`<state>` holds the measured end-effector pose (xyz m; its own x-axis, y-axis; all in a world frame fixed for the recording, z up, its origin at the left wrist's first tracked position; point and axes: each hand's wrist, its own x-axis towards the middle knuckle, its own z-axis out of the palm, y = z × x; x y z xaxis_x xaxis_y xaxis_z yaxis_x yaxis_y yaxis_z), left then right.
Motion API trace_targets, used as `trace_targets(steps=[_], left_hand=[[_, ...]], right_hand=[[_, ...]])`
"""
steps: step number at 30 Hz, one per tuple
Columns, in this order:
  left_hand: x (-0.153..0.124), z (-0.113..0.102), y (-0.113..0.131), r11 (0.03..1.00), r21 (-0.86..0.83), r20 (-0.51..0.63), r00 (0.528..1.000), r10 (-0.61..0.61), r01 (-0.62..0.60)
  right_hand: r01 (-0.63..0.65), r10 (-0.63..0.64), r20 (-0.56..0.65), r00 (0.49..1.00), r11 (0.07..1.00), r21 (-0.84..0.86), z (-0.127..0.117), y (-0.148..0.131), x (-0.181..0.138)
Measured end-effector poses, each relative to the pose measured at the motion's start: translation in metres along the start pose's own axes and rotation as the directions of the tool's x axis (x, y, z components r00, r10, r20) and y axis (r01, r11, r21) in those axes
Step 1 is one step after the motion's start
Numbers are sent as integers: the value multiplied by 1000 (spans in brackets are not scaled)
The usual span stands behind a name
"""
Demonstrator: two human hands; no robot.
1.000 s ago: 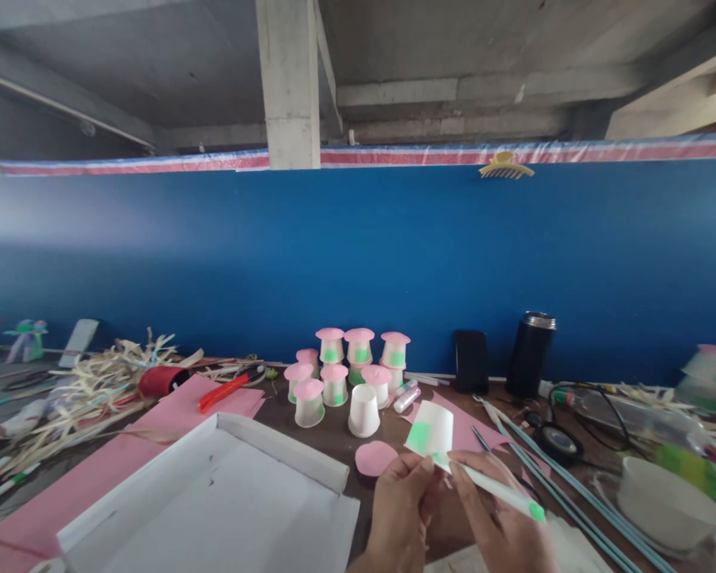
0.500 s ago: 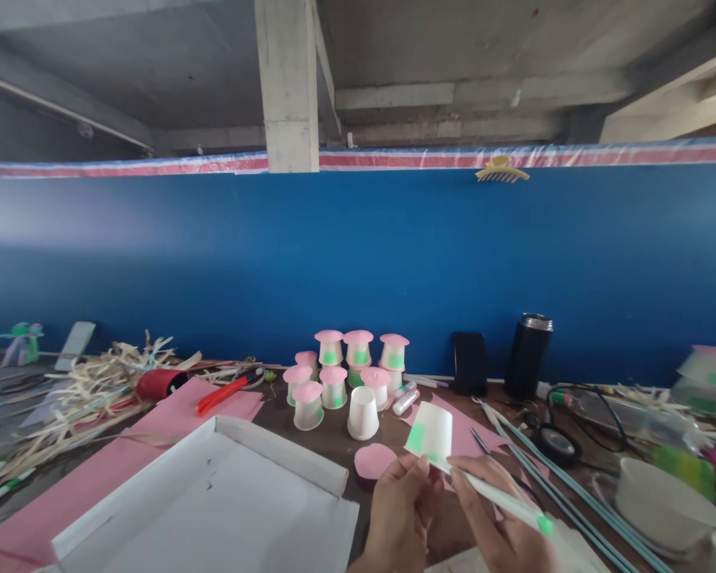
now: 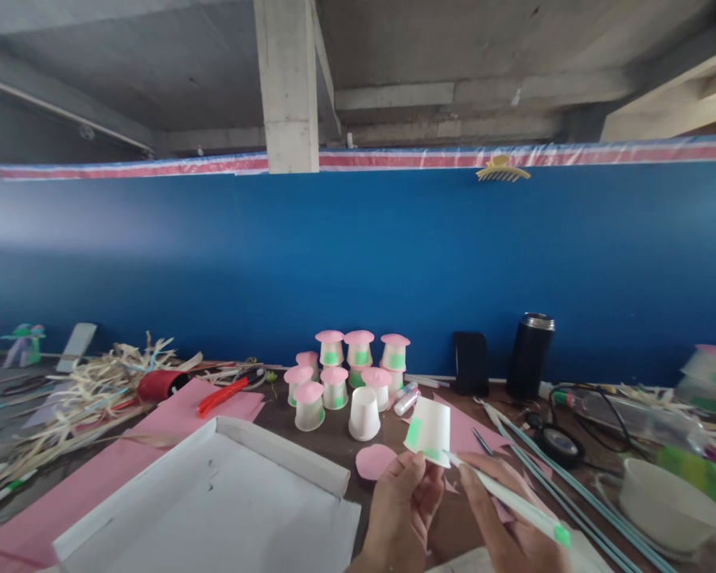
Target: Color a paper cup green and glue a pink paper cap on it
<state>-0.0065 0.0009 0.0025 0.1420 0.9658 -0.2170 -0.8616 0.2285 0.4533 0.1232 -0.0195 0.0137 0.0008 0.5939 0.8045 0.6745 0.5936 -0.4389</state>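
Observation:
My left hand pinches the rim of a small white paper cup, held upside down above the table, with green paper patches on its side. My right hand grips a white pen with a green end; its tip touches the cup's lower green patch. Below the cup lies a pink paper disc. Behind it stands a plain white cup and a cluster of several cups with pink tops.
A shallow white cardboard tray lies at front left on pink paper sheets. Straw strips, a red cutter, a black flask, a phone, blue sticks and a white bowl crowd the table. A blue wall rises behind.
The cup has turned slightly in my left hand, showing less of its side green patch. My right hand and the pen have slid a little to the right and down.

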Motion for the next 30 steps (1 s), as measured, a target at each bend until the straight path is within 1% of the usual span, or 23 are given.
trace_targets(steps=[3,8,14,18,23,28,30], left_hand=[[0,1,0,1000,14,-4,1000,3,-3],[0,0,1,1000,27,22,1000,-10,9],[2,-2,1,998,61,57,998,-2,-2],[3,-3,0,998,56,58,998,14,-17],[2,-1,1,998,61,25,1000,11,-13],[1,1,2,998,70,30,1000,0,-2],[1,0,2,997,74,26,1000,-4,2]], right_hand=[[11,-11,1,1000,1000,-2,0,-1,0],[0,0,28,1000,1000,1,2,-3,1],[16,-16,15,1000,1000,10,6,0,1],[19,-19,33,999,1000,8,8,0,1],[2,-4,72,997,1000,22,10,-1,0],[21,-21,8,1000,1000,-17,9,1,0],[8,-7,32,999,1000,-12,8,2,0]])
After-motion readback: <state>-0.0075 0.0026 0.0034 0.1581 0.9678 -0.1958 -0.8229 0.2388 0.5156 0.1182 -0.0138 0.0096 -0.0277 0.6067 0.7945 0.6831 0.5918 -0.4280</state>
